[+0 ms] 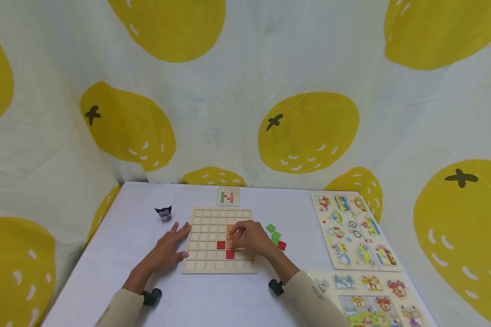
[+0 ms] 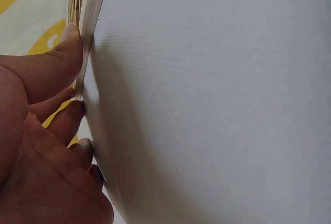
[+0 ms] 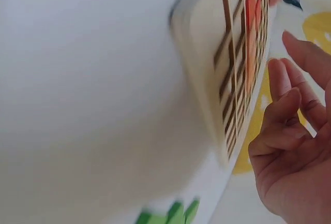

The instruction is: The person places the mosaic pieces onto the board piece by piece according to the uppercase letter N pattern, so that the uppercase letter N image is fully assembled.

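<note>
A wooden grid board (image 1: 202,263) lies flat on the table. Red tiles (image 1: 221,245) and orange tiles (image 1: 230,228) fill some squares right of its middle. Over these squares is my right hand (image 1: 251,236), its fingers bent; the right wrist view shows its loosely curled fingers (image 3: 279,79) with no tile visible between them. At the board's left side, my left hand (image 1: 167,250) has its fingers spread. Its thumb (image 2: 70,48) touches the board's edge in the left wrist view. Loose green tiles (image 1: 276,237) and a red tile (image 1: 282,245) lie right of the board.
Behind the board lies a small pattern card (image 1: 228,196) with coloured squares. A dark little figure (image 1: 164,213) stands at the back left. Two vehicle puzzle boards (image 1: 329,245) take up the right side. A curtain with yellow fruit (image 1: 308,131) hangs behind the table.
</note>
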A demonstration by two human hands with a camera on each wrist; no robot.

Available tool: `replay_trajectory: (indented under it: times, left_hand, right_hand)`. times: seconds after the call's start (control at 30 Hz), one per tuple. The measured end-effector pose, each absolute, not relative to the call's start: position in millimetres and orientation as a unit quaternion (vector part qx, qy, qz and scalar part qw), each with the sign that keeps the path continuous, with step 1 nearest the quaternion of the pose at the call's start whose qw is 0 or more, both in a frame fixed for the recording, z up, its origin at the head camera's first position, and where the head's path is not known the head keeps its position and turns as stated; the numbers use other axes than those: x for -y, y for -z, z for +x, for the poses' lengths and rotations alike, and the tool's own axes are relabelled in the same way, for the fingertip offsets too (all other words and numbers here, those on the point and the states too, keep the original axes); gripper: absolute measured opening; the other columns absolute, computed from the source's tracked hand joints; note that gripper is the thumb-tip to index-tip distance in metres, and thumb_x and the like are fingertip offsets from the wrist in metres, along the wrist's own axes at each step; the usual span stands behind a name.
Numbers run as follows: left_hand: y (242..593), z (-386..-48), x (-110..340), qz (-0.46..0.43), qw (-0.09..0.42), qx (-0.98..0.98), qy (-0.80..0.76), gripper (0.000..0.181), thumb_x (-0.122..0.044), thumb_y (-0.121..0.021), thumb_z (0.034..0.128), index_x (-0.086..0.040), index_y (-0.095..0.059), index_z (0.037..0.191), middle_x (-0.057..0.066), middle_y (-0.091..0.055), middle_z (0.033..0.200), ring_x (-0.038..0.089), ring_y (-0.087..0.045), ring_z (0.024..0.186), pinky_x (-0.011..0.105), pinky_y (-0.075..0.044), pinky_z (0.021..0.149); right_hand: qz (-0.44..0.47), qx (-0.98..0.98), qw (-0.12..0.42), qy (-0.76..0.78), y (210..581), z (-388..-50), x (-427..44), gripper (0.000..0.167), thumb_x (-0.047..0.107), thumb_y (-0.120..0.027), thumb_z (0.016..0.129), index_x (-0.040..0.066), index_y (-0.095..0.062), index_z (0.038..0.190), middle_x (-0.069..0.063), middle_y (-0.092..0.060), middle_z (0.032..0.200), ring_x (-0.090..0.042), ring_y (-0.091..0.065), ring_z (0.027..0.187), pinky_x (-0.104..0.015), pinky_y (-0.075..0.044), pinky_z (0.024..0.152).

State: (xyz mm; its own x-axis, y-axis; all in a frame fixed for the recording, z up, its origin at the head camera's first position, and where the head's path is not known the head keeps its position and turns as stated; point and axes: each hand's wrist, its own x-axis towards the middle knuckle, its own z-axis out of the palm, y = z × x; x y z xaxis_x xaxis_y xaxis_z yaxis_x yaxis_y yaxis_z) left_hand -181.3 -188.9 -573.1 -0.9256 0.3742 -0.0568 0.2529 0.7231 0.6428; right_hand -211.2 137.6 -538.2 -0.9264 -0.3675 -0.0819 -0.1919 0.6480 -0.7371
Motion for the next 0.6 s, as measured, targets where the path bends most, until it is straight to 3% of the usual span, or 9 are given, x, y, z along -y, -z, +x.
replay_trajectory:
  times: [0.33,0.6]
  left_hand:
    - [570,-181,189,0.166,0.099,-0.924,-0.330,0.088,-0.014,-0.078,0.0943,-0.005,-0.030,0.167,0.017,-0.023,0.176,0.051,-0.006,0.164,0.072,-0.008,0.130]
    - [571,-181,188,0.165,0.099,-0.926,-0.325,0.087,-0.015,-0.078,0.0943,-0.005,-0.032,0.167,0.017,-0.024,0.176,0.051,-0.007,0.164,0.072,-0.009,0.130]
  right_hand:
    - [-0.126,-0.899,0.112,0.404,521,-214,-197,0.028,0.015,-0.091,0.084,0.013,-0.080,0.109,0.001,-0.072,0.081,-0.017,-0.054,0.072,-0.026,-0.044,0.060]
    - [-0.077,-0.905,0.096,0.408,532,-208,-246,0.031,0.011,-0.091,0.081,0.010,-0.079,0.110,-0.002,-0.075,0.088,-0.015,-0.056,0.064,-0.025,-0.045,0.054]
